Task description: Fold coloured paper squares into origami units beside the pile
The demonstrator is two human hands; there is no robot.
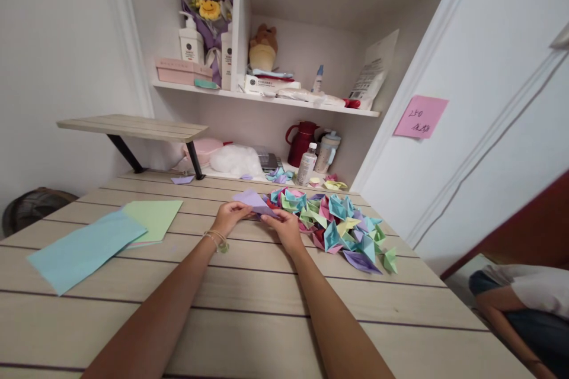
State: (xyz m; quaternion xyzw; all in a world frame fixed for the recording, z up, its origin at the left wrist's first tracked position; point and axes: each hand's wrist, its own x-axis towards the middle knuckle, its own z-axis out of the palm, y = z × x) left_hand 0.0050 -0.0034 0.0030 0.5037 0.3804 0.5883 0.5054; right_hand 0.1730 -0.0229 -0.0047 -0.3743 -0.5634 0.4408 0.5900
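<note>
Both my hands meet at the middle of the wooden table [249, 302] on a purple sheet of paper [253, 199], partly folded. My left hand [230, 216], a bracelet on its wrist, pinches the paper's left edge. My right hand [284, 227] pinches its right part against the table. Just right of my right hand lies a heap of several folded paper shapes [342, 225] in pink, blue, green, yellow and purple.
A stack of flat sheets, blue [84, 249] and green [153, 217], lies at the left. A small raised shelf [133, 126] stands at the table's back. Wall shelves behind hold bottles, a red jug [302, 141] and boxes. Another person [524, 308] sits low at right.
</note>
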